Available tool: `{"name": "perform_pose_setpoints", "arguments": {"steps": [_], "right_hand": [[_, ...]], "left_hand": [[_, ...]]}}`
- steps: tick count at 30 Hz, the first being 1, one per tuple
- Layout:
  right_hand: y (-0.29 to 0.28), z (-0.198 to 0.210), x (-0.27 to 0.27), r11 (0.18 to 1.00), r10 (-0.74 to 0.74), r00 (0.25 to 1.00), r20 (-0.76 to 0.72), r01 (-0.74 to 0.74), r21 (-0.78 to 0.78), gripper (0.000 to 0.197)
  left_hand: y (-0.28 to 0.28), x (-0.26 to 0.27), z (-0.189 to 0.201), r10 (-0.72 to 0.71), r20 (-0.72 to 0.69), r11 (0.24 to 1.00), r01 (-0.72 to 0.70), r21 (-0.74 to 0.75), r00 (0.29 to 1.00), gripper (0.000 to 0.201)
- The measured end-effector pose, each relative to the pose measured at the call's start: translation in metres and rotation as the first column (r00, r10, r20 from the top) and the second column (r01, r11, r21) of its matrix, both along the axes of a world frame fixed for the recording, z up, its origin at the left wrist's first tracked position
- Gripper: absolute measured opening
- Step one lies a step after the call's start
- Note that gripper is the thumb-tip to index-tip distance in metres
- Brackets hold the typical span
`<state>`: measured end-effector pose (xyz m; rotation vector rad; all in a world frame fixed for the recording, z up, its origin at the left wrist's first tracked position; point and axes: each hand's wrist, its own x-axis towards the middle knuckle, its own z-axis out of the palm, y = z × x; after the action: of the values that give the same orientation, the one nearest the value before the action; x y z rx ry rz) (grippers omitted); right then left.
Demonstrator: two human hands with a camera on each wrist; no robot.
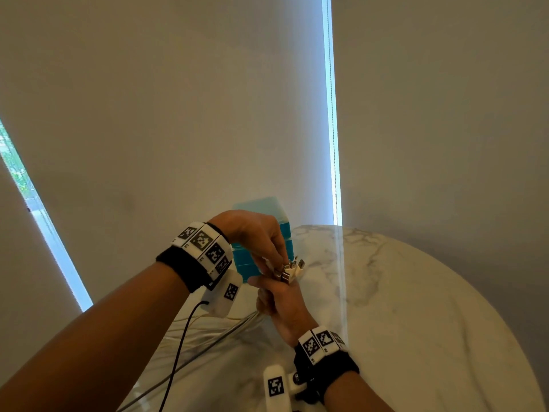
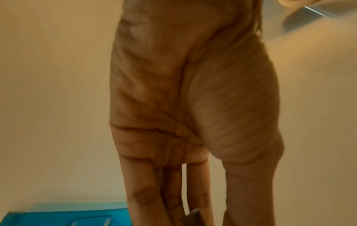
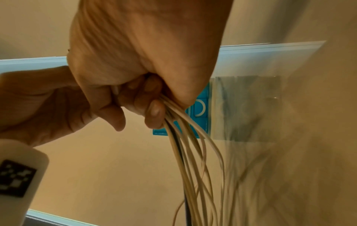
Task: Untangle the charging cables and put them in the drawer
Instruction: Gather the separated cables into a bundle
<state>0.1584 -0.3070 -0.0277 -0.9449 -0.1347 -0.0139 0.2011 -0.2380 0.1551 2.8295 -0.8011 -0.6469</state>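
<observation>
The right hand (image 1: 282,304) is clenched around a bundle of cables (image 3: 185,146), holding them upright just below their plugs (image 1: 289,270). The plug ends stand in a cluster above the fist. The loose lengths hang down from the fist and trail across the marble table (image 1: 416,307) toward the person. Most of the cables are cream; at least one is dark.

The left hand (image 1: 255,236) reaches down from above, and its fingertips (image 1: 274,258) are at the plug cluster. It appears to pinch one plug, but the contact is too small to confirm.

Judged procedure for the step in hand:

1. Keep the right fist firm just below the plugs so the ends stay level.
2. With the left hand, select one plug only and draw it straight up and away.
3. Slacken the right fist slightly while that cable slides; a tight fist is likely to lock any crossing further down.
4. If the cable binds, stop and follow it down to the crossing rather than pulling harder.

The hanging lengths look roughly parallel near the fist; lower down they blur, and their state cannot be told.

A blue drawer unit (image 1: 261,221) stands on the table just behind the hands. Its drawer fronts (image 3: 201,107) appear closed, with a white ring pull on one. The contents are hidden. No cable is seen in it, so stowing is not yet done.
</observation>
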Motion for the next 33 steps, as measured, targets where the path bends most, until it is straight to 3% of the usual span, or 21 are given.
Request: {"name": "perform_pose_setpoints", "arguments": {"steps": [5, 10, 13, 17, 22, 25, 27, 29, 31, 33], "right_hand": [[-0.001, 0.000, 0.003, 1.000, 0.007, 1.000, -0.008, -0.007, 0.002, 0.023], [-0.003, 0.001, 0.002, 0.996, 0.033, 0.998, -0.045, -0.030, 0.080, 0.016], [-0.005, -0.002, 0.002, 0.993, 0.051, 0.997, -0.059, -0.044, 0.112, 0.030], [-0.002, -0.004, 0.001, 0.997, 0.045, 0.997, -0.058, -0.042, 0.060, 0.049], [-0.002, -0.004, 0.000, 0.996, 0.018, 0.994, -0.111, -0.008, 0.092, 0.053], [-0.004, -0.002, 0.003, 0.994, 0.004, 0.990, -0.143, 0.011, 0.106, 0.057], [-0.007, 0.003, 0.001, 0.995, -0.001, 0.991, -0.134, 0.015, 0.099, 0.053], [-0.009, 0.005, 0.001, 0.996, -0.006, 0.994, -0.106, 0.015, 0.083, 0.050], [-0.012, 0.003, 0.002, 0.995, -0.036, 0.995, -0.089, 0.044, 0.089, 0.046], [-0.014, 0.000, 0.004, 0.991, -0.081, 0.994, -0.076, 0.089, 0.104, 0.041]], "left_hand": [[-0.007, 0.004, -0.006, 0.013, 0.156, 0.998, -0.023, 0.058, 0.988, 0.005], [-0.009, -0.001, -0.015, -0.056, 0.346, 0.998, 0.046, 0.037, 0.937, 0.013], [-0.008, -0.003, -0.018, -0.069, 0.385, 0.997, 0.079, -0.010, 0.920, 0.015], [-0.011, -0.007, -0.024, -0.097, 0.297, 0.991, 0.120, -0.061, 0.950, 0.012], [-0.025, -0.011, -0.037, 0.017, -0.001, 0.956, -0.017, -0.293, 1.000, 0.045], [-0.022, -0.009, -0.046, -0.089, 0.059, 0.953, 0.103, -0.285, 0.994, 0.052], [-0.017, -0.008, -0.049, -0.056, 0.042, 0.887, 0.069, -0.456, 0.998, 0.050], [-0.007, -0.008, -0.051, 0.036, -0.104, 0.713, -0.099, -0.694, 0.994, 0.050], [0.004, -0.005, -0.055, 0.158, -0.093, 0.582, -0.169, -0.796, 0.983, 0.051], [0.012, -0.002, -0.065, 0.270, 0.007, 0.631, -0.171, -0.757, 0.963, 0.058]]}}
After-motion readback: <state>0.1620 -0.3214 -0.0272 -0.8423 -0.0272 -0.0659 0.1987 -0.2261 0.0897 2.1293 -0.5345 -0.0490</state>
